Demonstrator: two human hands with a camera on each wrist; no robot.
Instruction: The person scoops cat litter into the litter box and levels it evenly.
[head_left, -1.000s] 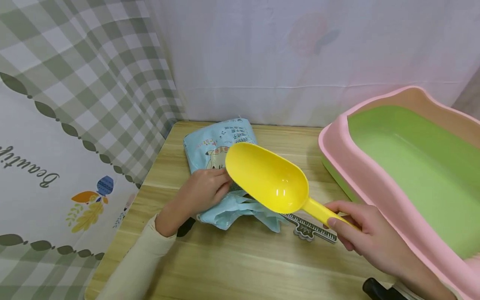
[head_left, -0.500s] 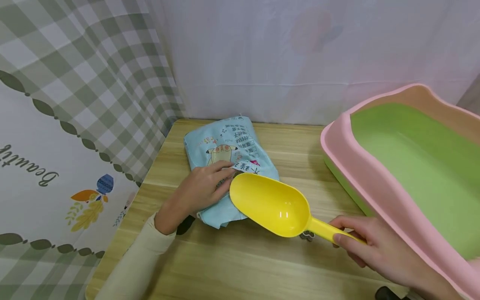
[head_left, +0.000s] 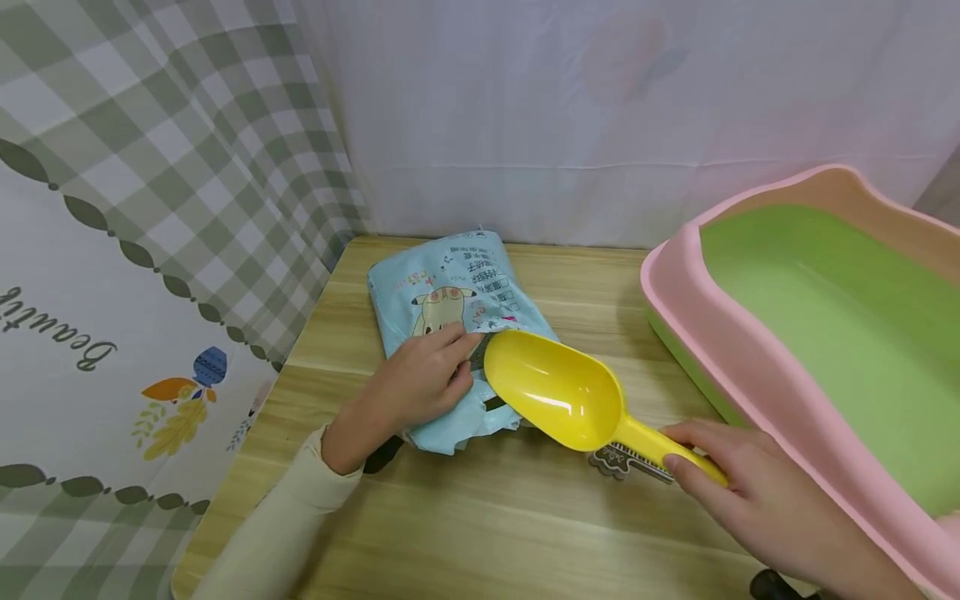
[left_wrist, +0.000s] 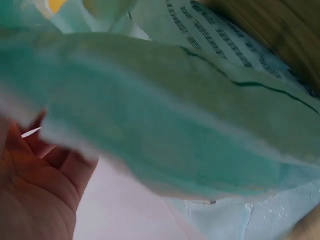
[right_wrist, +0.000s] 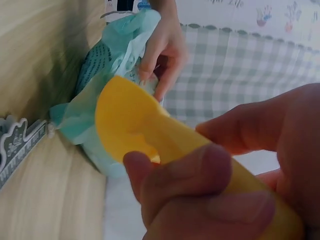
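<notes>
A light blue plastic bag (head_left: 405, 292) with a cartoon cat print lies on the wooden table, its torn mouth facing the near side. My left hand (head_left: 416, 379) pinches the edge of that mouth, and dark grains show just inside. In the left wrist view the lifted bag film (left_wrist: 150, 115) hides much of the hand's fingertips (left_wrist: 75, 167). My right hand (head_left: 750, 492) grips the handle of a yellow scoop (head_left: 558, 387). The scoop's bowl looks empty, and its tip is at the bag's mouth; whether they touch I cannot tell.
A pink-rimmed green litter tray (head_left: 720, 325) stands at the right. Partly under the scoop lies a grey comb-like piece (head_left: 615, 460). A dark object (head_left: 384, 455) sits by the left wrist. Curtains hang behind and at the left.
The scoop first dropped lower, then moved a little up and right towards the bag's mouth. My left hand has shifted slightly right, and the bag's printed top has spread out more.
</notes>
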